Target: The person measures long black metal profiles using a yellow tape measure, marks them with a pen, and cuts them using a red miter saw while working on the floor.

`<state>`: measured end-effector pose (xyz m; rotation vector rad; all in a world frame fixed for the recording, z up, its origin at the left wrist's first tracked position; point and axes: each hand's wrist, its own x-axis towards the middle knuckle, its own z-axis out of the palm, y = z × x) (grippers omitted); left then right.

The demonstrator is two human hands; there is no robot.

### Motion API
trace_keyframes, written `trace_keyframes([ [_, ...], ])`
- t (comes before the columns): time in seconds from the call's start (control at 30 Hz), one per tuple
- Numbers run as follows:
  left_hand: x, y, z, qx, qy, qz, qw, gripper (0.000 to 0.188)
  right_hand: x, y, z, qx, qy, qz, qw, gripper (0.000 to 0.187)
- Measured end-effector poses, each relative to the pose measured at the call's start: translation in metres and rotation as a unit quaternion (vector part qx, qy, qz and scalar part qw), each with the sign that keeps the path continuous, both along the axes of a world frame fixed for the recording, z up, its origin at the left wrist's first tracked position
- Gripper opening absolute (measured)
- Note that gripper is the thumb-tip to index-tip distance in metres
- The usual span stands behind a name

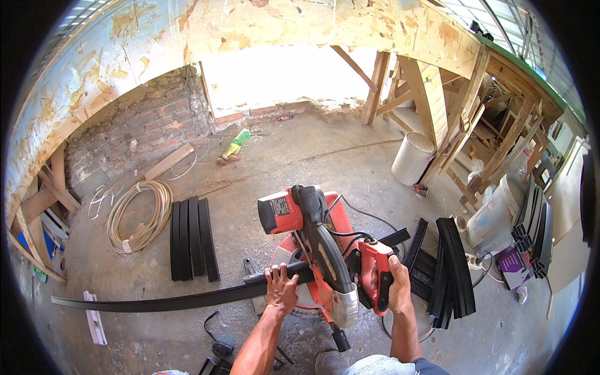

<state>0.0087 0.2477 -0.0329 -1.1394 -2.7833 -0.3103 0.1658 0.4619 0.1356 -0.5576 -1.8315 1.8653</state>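
A red and black mitre saw [312,237] stands on the concrete floor in front of me. My right hand [399,286] grips its red handle [377,269]. A long black profile strip [156,303] lies across the saw's base and reaches far out to the left. My left hand [281,289] presses down flat on this strip just left of the blade guard, fingers spread over it.
Several cut black strips [190,239] lie side by side on the floor to the left, next to a coiled hose [140,215]. More black pieces [447,265] are stacked at the right. A white bucket [412,157], wooden frames [450,119] and a brick wall [134,128] stand behind.
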Motion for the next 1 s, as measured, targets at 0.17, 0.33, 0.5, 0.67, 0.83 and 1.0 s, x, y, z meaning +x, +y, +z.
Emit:
trace_keyframes([
  [0.17,0.0001,-0.0006,0.0002,0.002,0.001,0.0,1.0,0.033,-0.0016,-0.0005,0.0033,0.0,-0.004,0.002,1.0,0.064],
  [0.33,-0.0007,-0.0005,0.0003,0.004,-0.003,0.0,1.0,0.034,-0.0047,0.0004,0.0041,0.0,-0.008,-0.005,1.0,0.065],
  [0.5,-0.0008,-0.0008,-0.002,0.009,-0.008,0.001,1.0,0.033,-0.0048,0.0013,0.005,-0.003,-0.007,0.003,1.0,0.066],
  [0.67,-0.0006,-0.001,0.0004,0.006,-0.012,-0.001,1.0,0.032,-0.0045,0.0022,0.0048,-0.015,-0.003,0.002,1.0,0.065],
  [0.83,-0.0006,-0.0014,0.0006,0.004,-0.009,-0.003,1.0,0.032,-0.0047,0.0031,0.0026,-0.018,-0.005,0.002,1.0,0.065],
  [1.0,-0.0008,-0.0019,0.0,0.005,-0.008,-0.004,1.0,0.033,-0.0048,0.0025,0.0036,-0.018,-0.003,0.006,1.0,0.065],
])
